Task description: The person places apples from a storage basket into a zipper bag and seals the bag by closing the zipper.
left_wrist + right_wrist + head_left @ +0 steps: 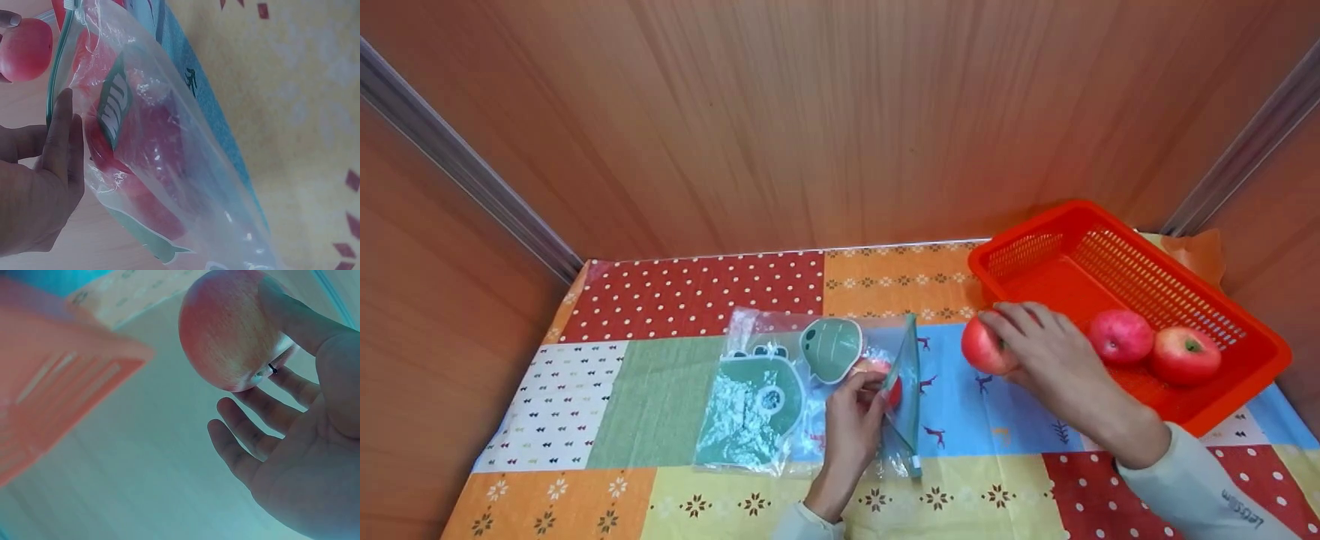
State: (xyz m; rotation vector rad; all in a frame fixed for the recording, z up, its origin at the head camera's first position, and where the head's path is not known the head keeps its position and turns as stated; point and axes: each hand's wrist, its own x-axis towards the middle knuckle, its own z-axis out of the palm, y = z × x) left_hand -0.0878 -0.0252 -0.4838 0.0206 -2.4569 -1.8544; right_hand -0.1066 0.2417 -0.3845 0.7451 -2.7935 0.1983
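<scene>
A clear zip bag [750, 427] with green printed animal shapes lies on the cloth, its green-edged mouth facing right. My left hand [853, 427] pinches the mouth's edge between thumb and fingers, and the mouth stands partly apart. Red apples [160, 132] show through the plastic in the left wrist view; how many is unclear. To the right of the mouth, my right hand [1054, 360] grips a red apple [984, 346] above the blue cloth patch. In the right wrist view, thumb and fingers hold this apple [228, 329] near its stem end.
An orange-red plastic basket [1027, 281] stands at the right, beneath and beyond my right forearm. Two apples, one pink-red [1120, 337] and one yellowish red [1185, 355], lie in it. A patchwork cloth [652, 405] covers the table, and wood-grain panels [810, 127] enclose the back and sides.
</scene>
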